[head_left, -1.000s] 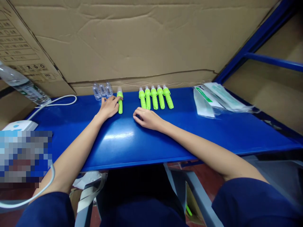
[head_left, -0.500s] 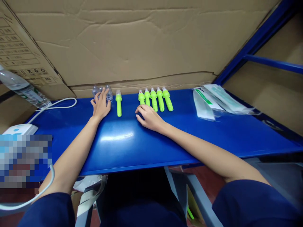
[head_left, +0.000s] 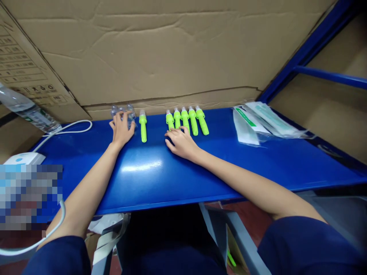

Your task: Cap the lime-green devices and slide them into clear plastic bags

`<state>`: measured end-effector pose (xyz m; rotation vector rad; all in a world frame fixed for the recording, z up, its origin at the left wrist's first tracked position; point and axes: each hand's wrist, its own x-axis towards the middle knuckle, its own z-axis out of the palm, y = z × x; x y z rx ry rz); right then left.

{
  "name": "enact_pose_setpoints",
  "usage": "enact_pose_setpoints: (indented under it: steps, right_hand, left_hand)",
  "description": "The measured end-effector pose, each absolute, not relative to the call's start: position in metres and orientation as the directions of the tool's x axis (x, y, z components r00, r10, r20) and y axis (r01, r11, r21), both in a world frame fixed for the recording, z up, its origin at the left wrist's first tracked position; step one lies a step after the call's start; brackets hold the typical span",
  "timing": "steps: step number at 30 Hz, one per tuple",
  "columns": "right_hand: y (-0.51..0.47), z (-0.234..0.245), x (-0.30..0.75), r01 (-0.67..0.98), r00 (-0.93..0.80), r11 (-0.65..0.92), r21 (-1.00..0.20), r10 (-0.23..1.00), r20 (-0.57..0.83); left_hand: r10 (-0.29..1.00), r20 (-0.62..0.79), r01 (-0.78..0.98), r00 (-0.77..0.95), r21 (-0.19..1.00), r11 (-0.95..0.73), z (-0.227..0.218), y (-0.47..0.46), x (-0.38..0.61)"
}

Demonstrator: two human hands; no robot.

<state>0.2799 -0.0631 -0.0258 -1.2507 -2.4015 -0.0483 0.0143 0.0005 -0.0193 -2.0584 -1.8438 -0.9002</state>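
My left hand (head_left: 122,130) rests at the back left of the blue table, fingers spread over a cluster of small clear plastic pieces (head_left: 131,110). Its fingers partly cover them. Just right of that hand lies a single lime-green stick (head_left: 143,130) with a clear cap at its far end. Farther right, several matching lime-green sticks (head_left: 194,124) lie side by side in a row, clear caps toward the cardboard. My right hand (head_left: 181,143) lies palm down at the near ends of the row's left sticks, fingers loosely bent and apart, hiding those ends. Whether it touches them I cannot tell.
Flat clear packets (head_left: 247,128) with green print lie at the right of the blue table (head_left: 172,179). At the left are a water bottle (head_left: 37,114), a white cable (head_left: 77,126) and a white box (head_left: 27,158). A cardboard wall (head_left: 160,57) closes off the back.
The fingers of my left hand have bent a little more over the clear pieces. My right hand's fingers have shifted slightly against the row of sticks. The view has tilted very slightly.
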Motion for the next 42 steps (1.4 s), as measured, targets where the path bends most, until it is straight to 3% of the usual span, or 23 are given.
enact_pose_setpoints:
  steps: [7,16,19,27,32,42]
  right_hand:
    - [-0.074,-0.013,0.277,0.758,-0.455,0.624,-0.189,0.715,0.531]
    - [-0.073,-0.016,0.278,0.877,-0.374,0.456,-0.153,0.847,0.377]
    - [-0.071,-0.018,0.280,0.865,-0.391,0.468,-0.180,0.855,0.341]
    - [-0.055,-0.040,0.281,0.754,-0.417,0.532,-0.385,0.841,0.346]
    - [-0.054,-0.041,0.281,0.727,-0.450,0.558,-0.401,0.828,0.335]
    - [-0.051,-0.040,0.282,0.702,-0.469,0.589,-0.402,0.806,0.361]
  left_hand:
    - [0.836,0.548,0.947,0.018,0.260,-0.191,-0.019,0.000,0.015]
    - [0.838,0.540,0.924,0.079,0.276,-0.265,-0.017,-0.002,0.011]
    - [0.850,0.519,0.927,0.091,0.267,-0.262,-0.016,-0.001,0.011]
    - [0.883,0.459,0.937,0.098,0.256,-0.237,-0.013,-0.004,0.016]
    - [0.905,0.411,0.934,0.110,0.269,-0.235,-0.012,-0.005,0.014]
    - [0.894,0.440,0.945,0.089,0.245,-0.215,-0.013,-0.008,0.015]
